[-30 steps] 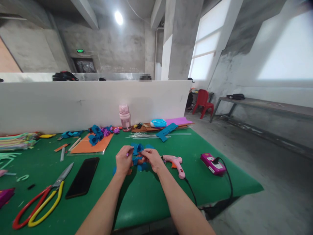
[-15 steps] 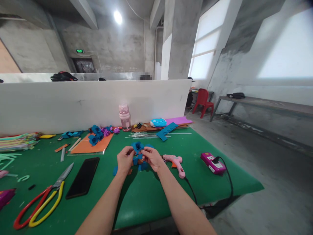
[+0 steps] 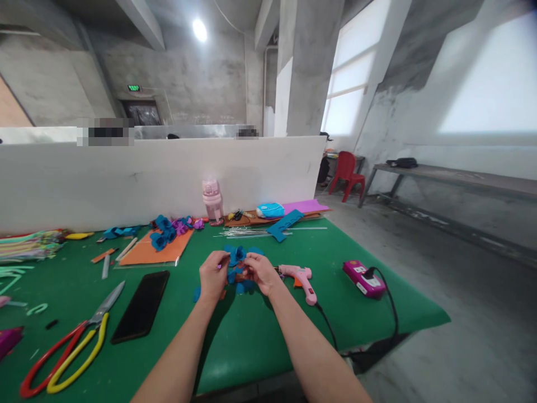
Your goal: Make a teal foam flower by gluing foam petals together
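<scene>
Both my hands meet over the green table (image 3: 251,341), pinching a blue foam flower (image 3: 235,255) between them. My left hand (image 3: 213,275) grips its left side with fingers curled, and my right hand (image 3: 260,271) holds its right side, thumb and fingers pressed together. Loose blue foam petals (image 3: 243,286) lie on the mat under and around the hands. A pink glue gun (image 3: 300,278) rests just to the right of my right hand, its cord trailing toward the table's front edge.
A black phone (image 3: 141,307) and red-and-yellow scissors (image 3: 71,350) lie at left. Farther back sit an orange sheet (image 3: 151,252) with blue and purple flowers, a pink bottle (image 3: 211,201) and wires. A pink power strip (image 3: 363,277) is at right, by the table edge.
The hands stay together on the flower. It rose slightly between the fingers and then settled back a little lower. Nothing else on the table has moved.
</scene>
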A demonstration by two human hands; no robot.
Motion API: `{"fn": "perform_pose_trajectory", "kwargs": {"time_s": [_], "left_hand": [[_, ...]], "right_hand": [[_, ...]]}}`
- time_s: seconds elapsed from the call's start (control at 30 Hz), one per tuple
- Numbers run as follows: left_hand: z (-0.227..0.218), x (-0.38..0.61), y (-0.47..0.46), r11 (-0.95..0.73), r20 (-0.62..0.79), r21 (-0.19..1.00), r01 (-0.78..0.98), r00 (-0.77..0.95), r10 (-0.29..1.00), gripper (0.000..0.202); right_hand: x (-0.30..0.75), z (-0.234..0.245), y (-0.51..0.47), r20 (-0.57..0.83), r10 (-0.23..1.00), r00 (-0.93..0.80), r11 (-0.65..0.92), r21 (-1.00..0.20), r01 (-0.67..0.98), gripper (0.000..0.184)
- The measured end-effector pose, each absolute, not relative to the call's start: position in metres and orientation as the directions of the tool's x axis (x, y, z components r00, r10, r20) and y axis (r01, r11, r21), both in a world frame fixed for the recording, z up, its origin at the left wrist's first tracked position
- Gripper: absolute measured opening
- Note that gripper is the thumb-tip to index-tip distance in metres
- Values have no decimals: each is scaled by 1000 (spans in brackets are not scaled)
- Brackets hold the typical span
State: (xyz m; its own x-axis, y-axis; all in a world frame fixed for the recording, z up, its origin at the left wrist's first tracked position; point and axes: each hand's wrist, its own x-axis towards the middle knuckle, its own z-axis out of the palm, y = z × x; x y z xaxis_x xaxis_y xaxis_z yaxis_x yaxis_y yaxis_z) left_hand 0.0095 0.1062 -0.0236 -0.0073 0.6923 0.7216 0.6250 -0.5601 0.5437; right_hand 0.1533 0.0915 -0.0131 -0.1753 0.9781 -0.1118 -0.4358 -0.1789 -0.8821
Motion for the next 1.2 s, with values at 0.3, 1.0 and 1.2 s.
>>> {"fn": "perform_pose_trajectory", "kwargs": {"time_s": [0.3, 1.0, 1.2], "left_hand": [[-21, 10, 105, -573, 741, 516, 637, 4, 672, 14], [-19, 12, 103, -574, 741, 494, 652, 28, 670, 16], [-19, 11, 103, -586, 745, 498, 640, 30, 666, 16]], "right_hand": [[154, -12, 92, -68, 987, -145, -126, -890, -439, 26], [154, -12, 90, -155, 944, -290, -282, -836, -471, 16], [154, -13, 90, -157, 940, -303, -292, -830, -476, 19]]}}
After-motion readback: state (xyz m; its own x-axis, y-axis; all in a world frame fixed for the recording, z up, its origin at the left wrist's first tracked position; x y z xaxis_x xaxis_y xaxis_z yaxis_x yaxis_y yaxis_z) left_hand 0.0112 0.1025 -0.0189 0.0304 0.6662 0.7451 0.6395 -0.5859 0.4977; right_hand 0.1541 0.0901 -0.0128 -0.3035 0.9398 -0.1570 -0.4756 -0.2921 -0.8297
